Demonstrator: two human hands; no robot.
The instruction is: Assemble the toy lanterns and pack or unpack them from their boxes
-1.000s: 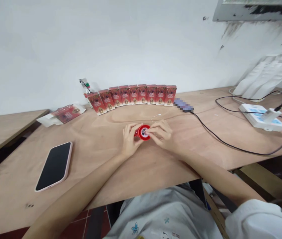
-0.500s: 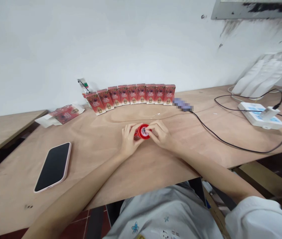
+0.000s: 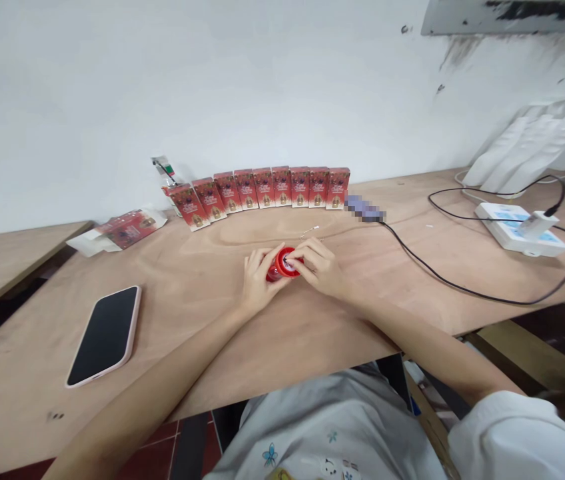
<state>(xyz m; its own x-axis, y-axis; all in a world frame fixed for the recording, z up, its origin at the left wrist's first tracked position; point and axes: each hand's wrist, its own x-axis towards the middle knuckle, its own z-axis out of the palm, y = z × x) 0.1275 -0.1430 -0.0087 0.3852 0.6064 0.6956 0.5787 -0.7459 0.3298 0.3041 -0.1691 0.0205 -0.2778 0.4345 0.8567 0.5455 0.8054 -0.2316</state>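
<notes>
My left hand [image 3: 256,281] curls round the side of a small red round object [image 3: 273,273] with a see-through red body and a red rim. Its end, which bears a white label with dark marks, is turned up towards me. The fingers of my right hand [image 3: 323,268] are pinched together at that labelled end and cover part of it. Whether a small part lies between those fingertips is hidden. A thin wire-like piece with a white tip [image 3: 309,231] lies on the table just beyond my hands.
Several upright red printed boxes [image 3: 262,188] stand in a curved row by the wall. A flattened red carton [image 3: 130,230] and a phone [image 3: 105,335] lie left. At right are a black cable [image 3: 435,283], a white power strip [image 3: 507,230] and stacked white pieces [image 3: 520,150].
The red object has tilted slightly and more of its see-through body shows beside my left hand. My right fingers stay at its labelled end. The whole view has shifted a little.
</notes>
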